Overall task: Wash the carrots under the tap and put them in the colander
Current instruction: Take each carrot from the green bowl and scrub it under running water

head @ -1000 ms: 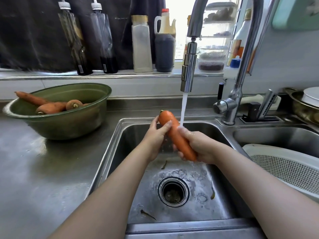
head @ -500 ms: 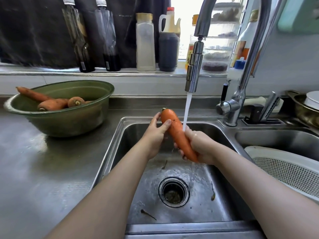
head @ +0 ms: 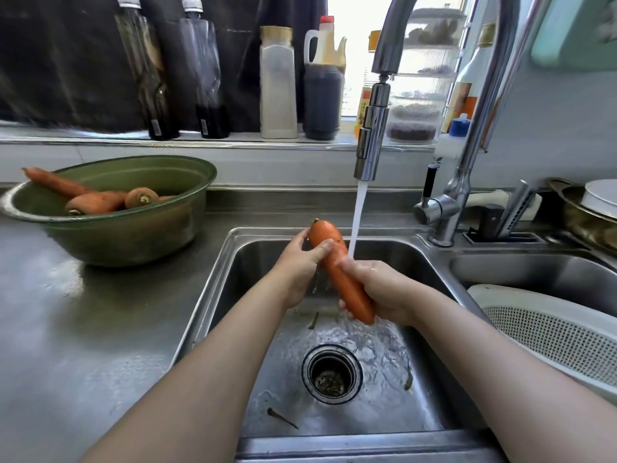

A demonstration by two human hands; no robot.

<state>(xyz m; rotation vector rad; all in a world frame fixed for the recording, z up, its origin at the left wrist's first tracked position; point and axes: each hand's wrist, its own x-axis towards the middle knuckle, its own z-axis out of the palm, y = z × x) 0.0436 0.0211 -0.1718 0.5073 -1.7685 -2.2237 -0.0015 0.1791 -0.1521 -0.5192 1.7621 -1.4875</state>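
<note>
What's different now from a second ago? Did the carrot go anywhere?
Hardly anything. The left hand and right hand keep gripping the carrot beside the running water; at most it stands slightly more upright. Nothing was picked up or let go. The other carrots in the green bowl and the colander stayed put.

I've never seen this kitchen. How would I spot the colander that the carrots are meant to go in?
Find the steel double sink, with the tall tap running over its left basin. The colander rests in the right basin, at the picture's right edge. It is white with a grid of tiny holes, unlike the solid green bowl of carrots on the counter to the left.
</note>
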